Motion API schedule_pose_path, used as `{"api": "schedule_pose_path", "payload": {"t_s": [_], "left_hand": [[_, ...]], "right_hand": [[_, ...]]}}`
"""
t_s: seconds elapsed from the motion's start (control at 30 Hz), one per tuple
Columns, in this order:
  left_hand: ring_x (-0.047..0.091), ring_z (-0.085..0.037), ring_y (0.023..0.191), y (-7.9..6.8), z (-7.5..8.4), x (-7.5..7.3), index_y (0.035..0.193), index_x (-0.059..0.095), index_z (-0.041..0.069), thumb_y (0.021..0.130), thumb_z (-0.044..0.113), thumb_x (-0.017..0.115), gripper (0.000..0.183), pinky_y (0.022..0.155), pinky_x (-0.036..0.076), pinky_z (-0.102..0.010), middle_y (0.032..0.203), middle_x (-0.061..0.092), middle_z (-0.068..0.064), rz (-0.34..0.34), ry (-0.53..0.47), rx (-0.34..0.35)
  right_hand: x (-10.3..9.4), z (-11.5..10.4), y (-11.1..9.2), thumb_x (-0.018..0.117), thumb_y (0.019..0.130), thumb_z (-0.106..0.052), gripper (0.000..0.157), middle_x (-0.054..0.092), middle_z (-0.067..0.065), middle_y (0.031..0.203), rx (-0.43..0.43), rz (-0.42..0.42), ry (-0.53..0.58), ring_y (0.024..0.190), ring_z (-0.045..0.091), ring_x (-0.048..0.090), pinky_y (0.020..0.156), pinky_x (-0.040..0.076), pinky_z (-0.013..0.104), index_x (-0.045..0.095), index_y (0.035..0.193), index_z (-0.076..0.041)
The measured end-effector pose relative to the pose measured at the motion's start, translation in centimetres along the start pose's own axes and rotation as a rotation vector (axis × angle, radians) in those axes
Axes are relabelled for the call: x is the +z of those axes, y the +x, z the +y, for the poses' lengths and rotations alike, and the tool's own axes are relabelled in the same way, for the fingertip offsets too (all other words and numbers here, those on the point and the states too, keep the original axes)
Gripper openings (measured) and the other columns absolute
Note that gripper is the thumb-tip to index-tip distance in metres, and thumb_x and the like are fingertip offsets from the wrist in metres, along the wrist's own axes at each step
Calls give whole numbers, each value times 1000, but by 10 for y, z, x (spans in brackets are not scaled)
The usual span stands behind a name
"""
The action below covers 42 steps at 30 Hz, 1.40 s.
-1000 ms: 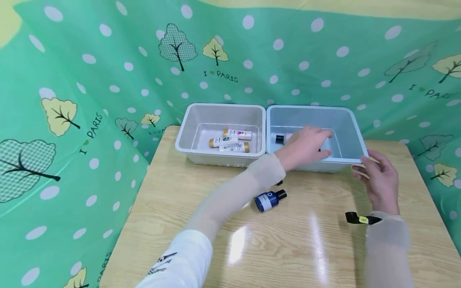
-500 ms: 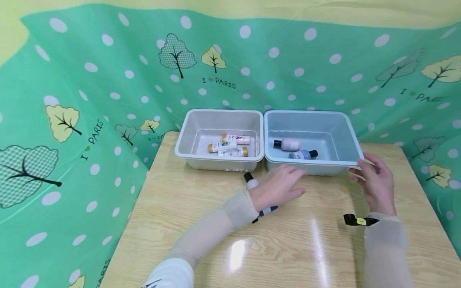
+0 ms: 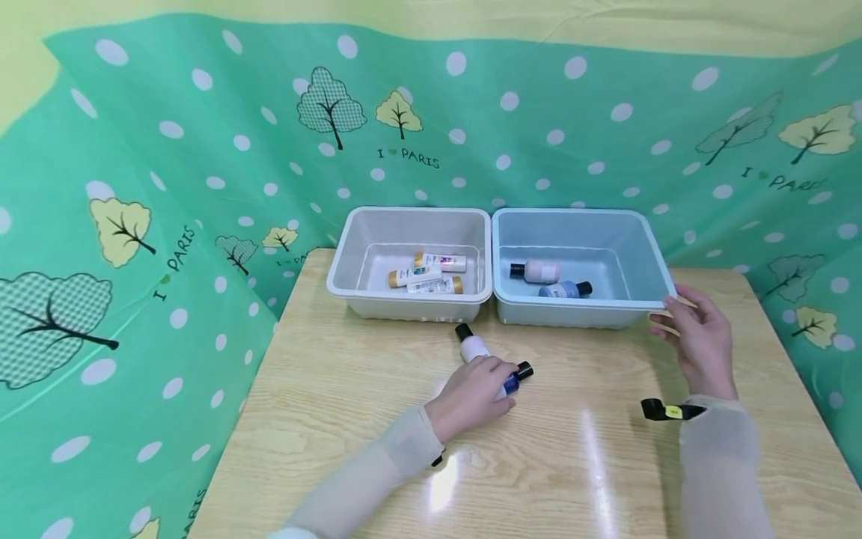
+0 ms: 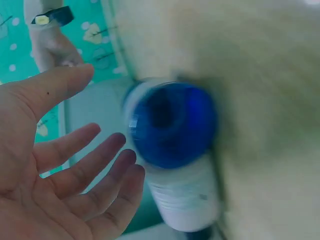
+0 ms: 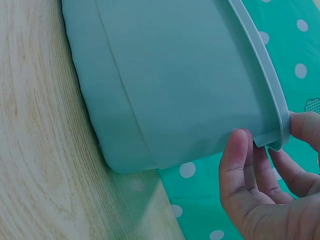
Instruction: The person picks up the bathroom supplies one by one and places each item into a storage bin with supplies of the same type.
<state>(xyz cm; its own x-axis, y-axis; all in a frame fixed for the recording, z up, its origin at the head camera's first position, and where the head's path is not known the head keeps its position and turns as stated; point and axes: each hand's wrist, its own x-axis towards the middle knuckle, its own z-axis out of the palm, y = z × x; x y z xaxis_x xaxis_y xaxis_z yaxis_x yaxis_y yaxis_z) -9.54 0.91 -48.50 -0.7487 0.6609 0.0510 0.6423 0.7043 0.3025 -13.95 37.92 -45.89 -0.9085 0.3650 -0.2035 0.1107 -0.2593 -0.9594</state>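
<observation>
My left hand (image 3: pixel 474 397) is over a dark blue bottle (image 3: pixel 512 384) with a black cap, lying on the table. In the left wrist view the fingers are loosely bent and spread beside the blue bottle (image 4: pixel 172 125), not closed round it. Just behind it lies a pale pink bottle (image 3: pixel 474 347) with a black cap, partly hidden by the hand. My right hand (image 3: pixel 703 340) pinches the front right corner rim of the light blue bin (image 5: pixel 175 80), thumb on one side and fingers on the other. Inside that bin lie a pink bottle (image 3: pixel 542 271) and a blue bottle (image 3: pixel 564 290).
Left of the blue bin, close beside it, stands a grey bin (image 3: pixel 384 301) with several white tubes (image 3: pixel 416 276) with gold caps. Both bins are at the back of the wooden table (image 3: pixel 323 404). A green dotted cloth (image 3: pixel 505 112) hangs behind.
My left hand has come out of the blue bin and moved toward me and left, down to the blue bottle on the table. My right hand stays at the bin's corner.
</observation>
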Motion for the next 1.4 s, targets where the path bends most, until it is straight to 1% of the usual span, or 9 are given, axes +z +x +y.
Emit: {"api": "schedule_pose_path", "payload": {"t_s": [0.17,0.3,0.4,0.6,0.77,0.9,1.1,1.27,1.4], "left_hand": [[59,-19,114,-17,-10,10,138,57,11,92,38,74,56,93,51,-32,128,62,-5,48,-61,-75],[60,-19,108,-27,-14,13,138,58,9,90,36,76,57,88,53,-29,125,62,-7,73,-143,-133],[60,-16,100,-32,-15,16,134,59,9,88,32,79,56,83,53,-26,122,62,-6,99,-238,-187],[61,-17,98,-35,-16,27,130,61,6,85,28,83,55,81,53,-24,121,60,-8,165,-385,-258],[61,-15,94,-34,-17,34,133,60,8,84,31,83,58,76,52,-22,116,61,-6,147,-474,-310],[62,-14,89,-32,-20,39,132,60,8,84,29,83,57,72,52,-22,110,65,-4,146,-546,-320],[63,-8,83,-30,-29,47,125,63,6,82,29,84,53,72,54,-21,103,69,-2,153,-746,-366],[65,-9,83,-28,-35,44,122,65,7,80,33,85,54,73,56,-25,99,70,1,140,-860,-439],[66,-11,86,-26,-37,36,119,66,8,79,35,86,53,71,57,-27,98,70,1,114,-949,-468]], "right_hand": [[2,1,2,76,90,-27,60,60,4,117,6,-9,-29,87,17,71,69,60,28,53,143,-13],[3,1,3,75,91,-29,59,59,3,117,3,-8,-53,88,17,71,69,60,27,53,144,-14],[4,2,2,75,91,-29,59,59,3,116,3,-9,-62,88,16,71,68,60,26,53,144,-14],[3,3,0,74,91,-30,60,59,3,116,1,-2,-72,88,16,71,68,60,25,52,145,-15],[3,3,0,74,91,-31,60,59,2,117,11,5,-74,89,16,71,69,60,25,52,145,-16],[3,3,-1,75,91,-31,60,60,2,117,11,4,-72,89,17,71,69,60,26,52,145,-16],[1,4,-2,75,91,-24,58,60,5,115,-6,-21,-15,87,19,71,69,60,27,52,143,-12],[0,2,-2,76,91,-23,59,60,5,114,-9,-26,1,85,18,72,69,60,28,52,143,-11],[0,-2,-1,76,90,-24,59,60,5,114,-4,-19,3,84,18,72,69,61,29,52,143,-12]]}}
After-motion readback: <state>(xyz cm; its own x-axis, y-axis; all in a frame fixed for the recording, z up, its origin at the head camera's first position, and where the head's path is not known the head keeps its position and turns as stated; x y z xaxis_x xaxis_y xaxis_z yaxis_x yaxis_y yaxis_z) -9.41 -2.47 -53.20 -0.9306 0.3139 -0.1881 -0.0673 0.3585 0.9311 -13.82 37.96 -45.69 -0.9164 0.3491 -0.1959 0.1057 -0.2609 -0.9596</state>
